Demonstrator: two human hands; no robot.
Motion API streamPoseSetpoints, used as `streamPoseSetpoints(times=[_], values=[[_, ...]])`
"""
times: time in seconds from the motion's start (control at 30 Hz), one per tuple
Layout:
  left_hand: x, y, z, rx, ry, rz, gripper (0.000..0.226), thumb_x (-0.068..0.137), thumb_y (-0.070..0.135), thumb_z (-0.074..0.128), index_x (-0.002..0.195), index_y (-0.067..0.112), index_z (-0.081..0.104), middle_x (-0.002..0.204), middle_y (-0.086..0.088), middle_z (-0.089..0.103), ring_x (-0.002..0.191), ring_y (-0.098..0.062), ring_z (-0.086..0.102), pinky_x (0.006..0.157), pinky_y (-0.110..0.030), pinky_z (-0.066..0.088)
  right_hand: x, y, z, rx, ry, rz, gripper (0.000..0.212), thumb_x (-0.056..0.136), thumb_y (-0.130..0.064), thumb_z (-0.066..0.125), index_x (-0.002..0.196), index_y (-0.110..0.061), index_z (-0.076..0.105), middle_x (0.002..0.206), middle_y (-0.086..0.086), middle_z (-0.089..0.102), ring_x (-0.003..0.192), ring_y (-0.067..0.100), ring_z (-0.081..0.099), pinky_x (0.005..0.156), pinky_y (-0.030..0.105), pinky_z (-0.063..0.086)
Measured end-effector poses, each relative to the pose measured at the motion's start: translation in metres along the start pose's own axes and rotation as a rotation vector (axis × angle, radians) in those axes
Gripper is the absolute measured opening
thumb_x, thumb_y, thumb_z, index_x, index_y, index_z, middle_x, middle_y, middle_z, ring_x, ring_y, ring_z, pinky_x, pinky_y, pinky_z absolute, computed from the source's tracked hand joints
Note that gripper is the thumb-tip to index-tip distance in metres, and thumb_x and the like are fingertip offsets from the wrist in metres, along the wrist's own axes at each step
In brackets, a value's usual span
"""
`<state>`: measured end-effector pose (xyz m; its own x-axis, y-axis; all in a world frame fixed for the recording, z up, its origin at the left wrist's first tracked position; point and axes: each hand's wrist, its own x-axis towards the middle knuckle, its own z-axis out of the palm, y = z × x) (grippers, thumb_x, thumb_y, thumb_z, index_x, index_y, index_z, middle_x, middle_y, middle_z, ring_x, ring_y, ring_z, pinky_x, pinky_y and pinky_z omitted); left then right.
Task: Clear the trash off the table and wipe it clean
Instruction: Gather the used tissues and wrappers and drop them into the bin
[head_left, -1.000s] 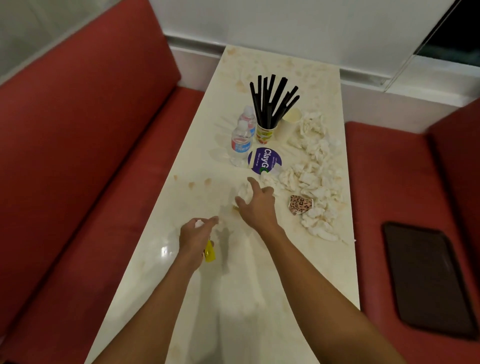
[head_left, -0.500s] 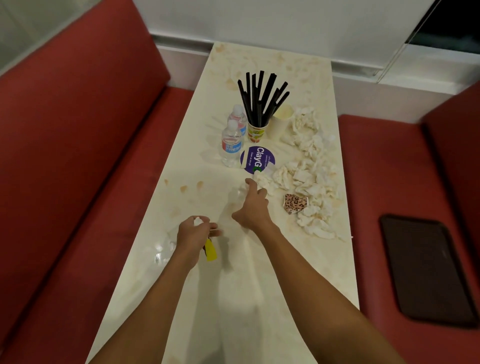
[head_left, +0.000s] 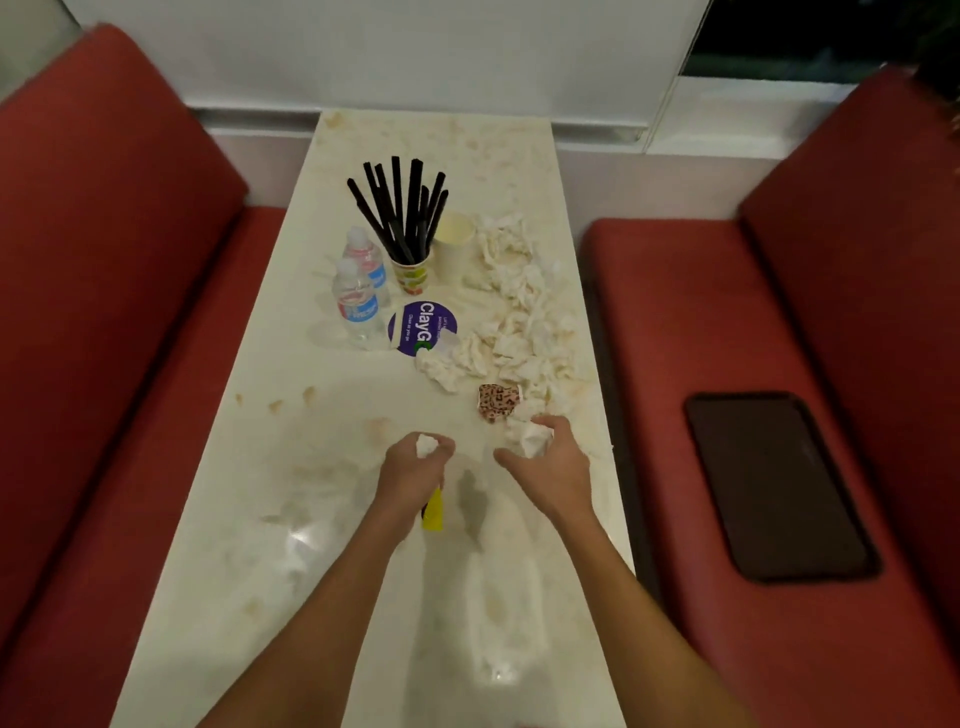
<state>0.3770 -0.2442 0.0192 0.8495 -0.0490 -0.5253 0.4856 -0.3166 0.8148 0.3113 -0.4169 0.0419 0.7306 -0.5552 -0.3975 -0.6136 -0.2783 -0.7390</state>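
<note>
Right hand has shifted right, seemingly gripping a crumpled white tissue.

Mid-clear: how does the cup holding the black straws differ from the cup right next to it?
The printed cup has a colourful pattern; the plain cup is bare cream. The printed cup is packed with black straws; the plain cup holds none. The plain cup looks wider at the rim. Both stand upright, side by side on the table, left of the crumpled tissues.
</note>
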Motion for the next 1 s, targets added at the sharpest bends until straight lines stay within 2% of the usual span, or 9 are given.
streamPoseSetpoints(times=[0.07,0.17,0.33,0.5,0.6,0.7,0.83,0.93,1.0], values=[[-0.004,0.008,0.025,0.051,-0.032,0.03,0.008,0.093,0.029,0.073,0.092,0.022,0.074,0.066,-0.002,0.069,0.06,-0.019,0.061,0.067,-0.033,0.051,0.004,0.015,-0.017,-0.153,0.052,0.034,0.065,0.068,-0.059,0.082,0.122,-0.032,0.055,0.106,-0.008,0.067,0.099,0.021,0.065,0.09,0.043,0.056],[-0.01,0.015,0.058,0.076,-0.058,0.031,0.007,0.096,0.024,0.068,0.094,0.021,0.074,0.069,-0.002,0.069,0.058,-0.015,0.059,0.061,-0.027,0.049,0.016,0.029,-0.039,-0.342,0.102,-0.027,0.046,0.076,-0.061,0.077,0.108,-0.031,0.066,0.099,-0.006,0.072,0.095,0.023,0.069,0.084,0.041,0.058],[-0.016,0.009,0.091,0.05,0.007,-0.001,0.01,0.098,0.025,0.066,0.098,0.019,0.074,0.075,-0.004,0.073,0.061,-0.019,0.062,0.069,-0.036,0.055,0.038,0.036,-0.049,-0.524,0.026,-0.27,0.05,0.09,-0.051,0.072,0.136,-0.036,0.06,0.122,-0.004,0.066,0.113,0.021,0.065,0.093,0.039,0.055],[-0.025,-0.006,0.1,-0.017,0.073,-0.06,0.009,0.098,0.02,0.065,0.098,0.019,0.074,0.073,-0.004,0.075,0.059,-0.021,0.06,0.068,-0.037,0.053,0.048,0.038,-0.039,-0.669,-0.033,-0.386,0.045,0.093,-0.048,0.068,0.133,-0.027,0.061,0.125,0.002,0.054,0.106,0.027,0.065,0.09,0.041,0.054],[-0.036,-0.012,0.101,-0.061,0.11,-0.09,0.01,0.1,0.017,0.063,0.099,0.018,0.073,0.077,-0.005,0.077,0.059,-0.021,0.059,0.067,-0.037,0.052,0.046,0.046,-0.037,-0.699,-0.06,-0.409,0.039,0.093,-0.045,0.07,0.125,-0.022,0.064,0.123,0.001,0.056,0.103,0.026,0.066,0.086,0.039,0.054],[-0.051,-0.016,0.099,-0.14,0.13,-0.129,0.014,0.101,0.011,0.058,0.102,0.016,0.071,0.084,-0.01,0.078,0.061,-0.022,0.06,0.067,-0.035,0.052,0.035,0.054,-0.045,-0.59,-0.033,-0.371,0.022,0.091,-0.04,0.071,0.101,-0.021,0.064,0.1,-0.003,0.063,0.091,0.023,0.067,0.071,0.031,0.047],[-0.072,-0.021,0.099,-0.259,0.141,-0.17,0.013,0.103,0.011,0.056,0.109,0.01,0.068,0.09,-0.012,0.079,0.064,-0.021,0.07,0.069,-0.035,0.055,0.015,0.064,-0.061,-0.17,-0.123,-0.225,0.027,0.084,-0.038,0.077,0.076,-0.019,0.058,0.071,-0.005,0.06,0.068,0.019,0.056,0.056,0.03,0.04],[-0.087,-0.023,0.104,-0.38,0.099,-0.204,0.018,0.103,0.01,0.058,0.112,-0.002,0.067,0.088,-0.015,0.077,0.071,-0.031,0.075,0.08,-0.043,0.057,-0.006,0.065,-0.067,0.094,-0.225,-0.156,0.025,0.083,-0.028,0.081,0.073,-0.016,0.061,0.068,0.0,0.061,0.065,0.016,0.055,0.057,0.03,0.042],[-0.098,-0.023,0.105,-0.417,0.074,-0.233,0.02,0.104,0.011,0.057,0.112,-0.003,0.068,0.091,-0.016,0.076,0.076,-0.034,0.075,0.066,-0.034,0.058,-0.021,0.065,-0.067,0.17,-0.25,-0.16,0.018,0.082,-0.025,0.082,0.079,-0.021,0.066,0.073,-0.003,0.065,0.067,0.012,0.058,0.057,0.023,0.043]])
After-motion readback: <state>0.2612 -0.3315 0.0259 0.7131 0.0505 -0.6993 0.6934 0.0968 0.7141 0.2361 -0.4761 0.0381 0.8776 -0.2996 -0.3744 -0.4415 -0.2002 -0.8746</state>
